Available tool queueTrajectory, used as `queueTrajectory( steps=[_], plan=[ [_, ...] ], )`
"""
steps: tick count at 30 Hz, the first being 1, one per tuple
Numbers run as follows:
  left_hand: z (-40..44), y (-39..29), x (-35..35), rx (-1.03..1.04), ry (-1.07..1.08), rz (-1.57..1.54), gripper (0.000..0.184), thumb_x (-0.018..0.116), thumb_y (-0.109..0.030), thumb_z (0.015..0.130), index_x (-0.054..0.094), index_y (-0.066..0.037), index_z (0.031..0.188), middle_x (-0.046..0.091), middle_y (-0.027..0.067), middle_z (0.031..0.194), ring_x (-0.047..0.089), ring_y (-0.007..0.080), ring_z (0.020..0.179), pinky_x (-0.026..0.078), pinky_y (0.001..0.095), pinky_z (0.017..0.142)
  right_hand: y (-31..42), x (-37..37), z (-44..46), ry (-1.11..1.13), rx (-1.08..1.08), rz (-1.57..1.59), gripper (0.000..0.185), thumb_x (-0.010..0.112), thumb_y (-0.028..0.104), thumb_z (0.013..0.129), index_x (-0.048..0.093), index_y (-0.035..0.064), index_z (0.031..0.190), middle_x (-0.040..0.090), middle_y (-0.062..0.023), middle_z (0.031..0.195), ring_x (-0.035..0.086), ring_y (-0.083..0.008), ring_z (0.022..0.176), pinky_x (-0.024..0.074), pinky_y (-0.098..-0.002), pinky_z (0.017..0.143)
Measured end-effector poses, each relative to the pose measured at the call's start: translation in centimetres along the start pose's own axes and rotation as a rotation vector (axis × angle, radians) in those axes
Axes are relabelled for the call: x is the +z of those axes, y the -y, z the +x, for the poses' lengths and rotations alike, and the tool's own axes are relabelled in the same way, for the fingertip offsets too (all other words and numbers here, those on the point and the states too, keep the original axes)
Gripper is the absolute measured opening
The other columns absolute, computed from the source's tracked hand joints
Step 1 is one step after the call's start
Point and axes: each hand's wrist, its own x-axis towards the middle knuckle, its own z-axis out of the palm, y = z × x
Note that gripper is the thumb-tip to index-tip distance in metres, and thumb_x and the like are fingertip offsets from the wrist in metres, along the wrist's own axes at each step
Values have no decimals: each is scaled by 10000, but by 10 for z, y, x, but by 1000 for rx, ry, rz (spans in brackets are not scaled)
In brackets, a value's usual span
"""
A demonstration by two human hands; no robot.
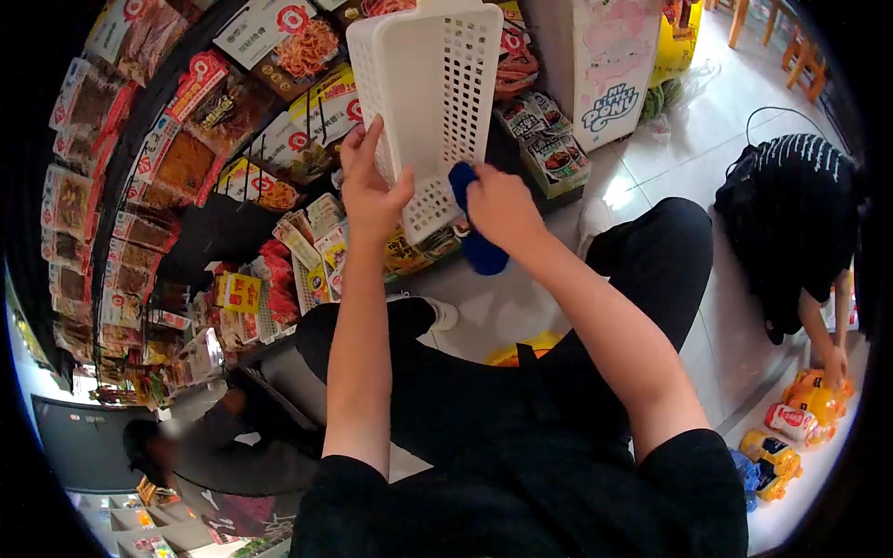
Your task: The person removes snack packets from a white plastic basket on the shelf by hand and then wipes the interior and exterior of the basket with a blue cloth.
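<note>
A white perforated plastic basket [423,102] is tilted up in front of me, its inside facing me. My left hand [374,191] grips its lower left side, with the thumb at the edge and some fingers behind the wall. In my right hand [502,206] is a dark blue cloth [484,253], bunched up at the basket's lower right edge, with its lower part hanging down. Whether the cloth touches the basket wall is hard to make out.
Snack packets [181,167] hang in rows at left. Boxed packets [549,139] stand beside a white printed carton [614,74]. A co-worker in black [791,223] bends over orange-capped bottles [819,405] at right. Another person [233,446] is at lower left.
</note>
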Motion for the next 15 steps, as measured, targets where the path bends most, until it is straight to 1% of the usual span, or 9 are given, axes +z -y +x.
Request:
queueTrajectory(
  steps=[2,3,6,8,9,10,12,13,15],
  plan=[
    [-2,-5,3,-17,10,19,650,657,-11,626,492,-24,1254,322,124,1211,359,236,1148,298,320,984,-4,-7,2,-222,54,241,240,467,148,784,579,-33,896,601,-270,856,577,-433,820,471,-470,726],
    [-2,-7,5,-21,12,28,652,657,-6,623,492,-23,1253,323,125,1208,359,235,1147,297,319,984,-2,-14,8,-175,102,408,264,457,136,791,547,-57,947,581,-300,908,559,-449,858,462,-474,723],
    [-1,-5,10,31,29,14,652,658,-4,619,494,-24,1250,327,127,1204,358,233,1150,301,317,982,20,-20,9,-243,-152,336,326,469,106,784,518,-78,1049,560,-301,1031,544,-423,953,454,-450,775],
    [0,-12,17,81,30,54,650,659,-8,617,497,-23,1246,330,128,1205,359,233,1153,301,319,983,20,-1,23,-435,-542,-173,420,496,92,758,481,-92,1135,530,-279,1136,523,-376,1023,429,-430,843],
    [1,-26,21,102,23,107,649,660,-10,615,498,-22,1244,331,129,1207,361,234,1154,300,321,986,18,7,28,-467,-588,-299,467,508,122,737,482,-96,1148,525,-241,1187,519,-315,1042,422,-392,855],
    [2,-34,24,125,16,158,648,662,-12,614,499,-21,1241,333,130,1208,362,234,1155,298,322,988,19,14,28,-479,-576,-350,468,506,131,738,484,-95,1147,526,-237,1188,521,-304,1032,424,-380,847],
    [3,-27,25,78,-47,19,632,665,-18,608,513,-16,1222,337,133,1212,366,239,1158,298,329,990,21,26,26,-505,-558,-455,470,501,148,741,489,-92,1145,529,-229,1190,525,-284,1013,426,-357,832],
    [2,-24,25,49,-78,-49,624,667,-21,606,520,-14,1212,339,134,1214,368,241,1160,299,332,991,20,30,23,-506,-547,-480,451,486,153,754,500,-82,1138,542,-211,1178,523,-265,990,427,-338,798],
    [4,-24,24,62,-100,-102,609,666,-26,605,527,-10,1199,344,138,1216,368,247,1165,301,339,992,9,50,9,-347,-501,-441,434,490,146,752,512,-74,1126,548,-207,1171,526,-262,959,428,-348,782]
  ],
)
